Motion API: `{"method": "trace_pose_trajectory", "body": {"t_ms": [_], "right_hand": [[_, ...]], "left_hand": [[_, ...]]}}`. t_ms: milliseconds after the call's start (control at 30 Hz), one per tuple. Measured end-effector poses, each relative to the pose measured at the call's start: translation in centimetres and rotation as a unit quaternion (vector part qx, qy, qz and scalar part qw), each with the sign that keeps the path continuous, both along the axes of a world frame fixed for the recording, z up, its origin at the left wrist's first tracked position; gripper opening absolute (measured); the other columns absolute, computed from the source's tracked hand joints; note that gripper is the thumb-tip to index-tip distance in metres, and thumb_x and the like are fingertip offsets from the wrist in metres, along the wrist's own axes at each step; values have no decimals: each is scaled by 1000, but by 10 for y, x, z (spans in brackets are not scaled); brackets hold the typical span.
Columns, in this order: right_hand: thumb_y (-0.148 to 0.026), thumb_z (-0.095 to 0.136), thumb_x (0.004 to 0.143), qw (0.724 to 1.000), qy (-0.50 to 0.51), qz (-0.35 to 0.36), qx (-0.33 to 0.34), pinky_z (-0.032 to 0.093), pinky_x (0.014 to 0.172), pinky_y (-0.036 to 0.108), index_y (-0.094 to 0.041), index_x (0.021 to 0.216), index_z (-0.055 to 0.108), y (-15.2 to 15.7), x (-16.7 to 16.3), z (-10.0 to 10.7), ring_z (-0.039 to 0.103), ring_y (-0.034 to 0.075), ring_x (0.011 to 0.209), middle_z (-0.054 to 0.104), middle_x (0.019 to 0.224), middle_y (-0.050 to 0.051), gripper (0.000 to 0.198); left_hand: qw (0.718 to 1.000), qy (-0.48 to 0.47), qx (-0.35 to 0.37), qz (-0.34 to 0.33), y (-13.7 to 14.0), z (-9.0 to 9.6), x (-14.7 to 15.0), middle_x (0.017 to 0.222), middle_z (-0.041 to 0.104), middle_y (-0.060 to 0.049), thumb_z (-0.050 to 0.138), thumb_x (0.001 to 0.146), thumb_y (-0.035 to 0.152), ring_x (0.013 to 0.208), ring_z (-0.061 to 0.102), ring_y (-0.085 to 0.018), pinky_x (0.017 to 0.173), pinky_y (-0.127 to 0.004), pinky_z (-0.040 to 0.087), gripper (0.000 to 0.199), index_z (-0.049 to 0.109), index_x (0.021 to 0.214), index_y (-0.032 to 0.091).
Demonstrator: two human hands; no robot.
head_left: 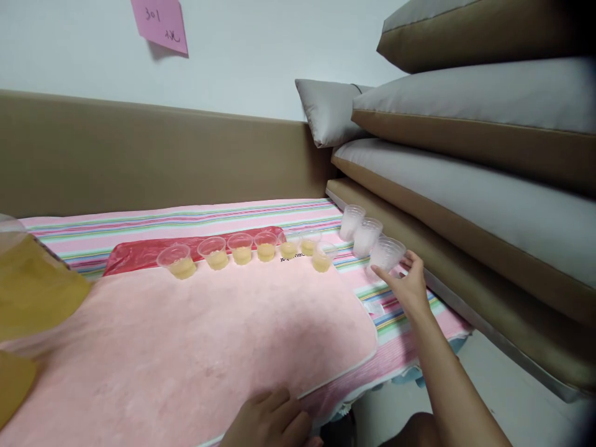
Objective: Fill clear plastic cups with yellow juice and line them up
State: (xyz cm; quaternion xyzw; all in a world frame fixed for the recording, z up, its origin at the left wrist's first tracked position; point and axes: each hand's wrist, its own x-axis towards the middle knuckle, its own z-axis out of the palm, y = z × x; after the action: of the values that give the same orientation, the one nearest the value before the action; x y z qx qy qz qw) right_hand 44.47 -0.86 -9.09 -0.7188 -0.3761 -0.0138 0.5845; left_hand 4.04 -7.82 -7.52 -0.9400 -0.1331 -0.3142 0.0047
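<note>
My right hand (410,282) has its thumb and fingers around the nearest stack of clear plastic cups (387,253), which stands at the right of the striped cloth. Two more stacks, a middle one (367,238) and a far one (352,222), line up behind it. My left hand (272,421) rests at the pink mat's front edge, fingers loosely curled, with nothing seen in it. Across the back of the mat (186,347) runs a row of several clear cups, each holding some yellow liquid; one cup (322,257) is nearest the stacks.
Large grey-brown cushions (465,161) pile up along the right side. A red plastic sheet (135,256) lies behind the row of cups. At the left edge stand partly visible clear containers of yellow liquid (37,288). A pink note (161,25) hangs on the wall.
</note>
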Motion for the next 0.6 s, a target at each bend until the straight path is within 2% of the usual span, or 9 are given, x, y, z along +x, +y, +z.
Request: {"method": "trace_pose_trajectory", "body": {"t_ms": [67,233,467,600], "right_hand": [[-70,92,53,1000,8,13,14,45,105,52,-15,149,37,3,0,-1,52,36,123,53,136,19,123],[-66,91,57,999,28,24,37,49,101,51,-16,148,34,3,0,-1,58,33,113,55,129,18,118],[-61,94,51,997,49,37,36,52,97,53,-20,144,33,5,-2,0,59,34,110,55,124,16,118],[-60,91,52,996,63,44,34,53,95,52,-20,141,32,7,-6,0,62,34,103,57,119,14,114]], "left_hand": [[1000,-2,3,0,0,2,0,65,63,5,29,112,35,55,58,-12,52,-29,41,44,48,75,21],[1000,-11,5,-5,-1,5,1,63,61,5,31,112,35,54,56,-12,51,-28,38,44,47,74,21],[1000,-16,8,-7,-1,5,2,63,60,5,32,112,35,53,56,-11,50,-28,38,45,47,72,20],[1000,-16,14,-2,-1,6,3,62,59,5,33,111,34,53,56,-11,50,-28,39,44,47,72,20]]}}
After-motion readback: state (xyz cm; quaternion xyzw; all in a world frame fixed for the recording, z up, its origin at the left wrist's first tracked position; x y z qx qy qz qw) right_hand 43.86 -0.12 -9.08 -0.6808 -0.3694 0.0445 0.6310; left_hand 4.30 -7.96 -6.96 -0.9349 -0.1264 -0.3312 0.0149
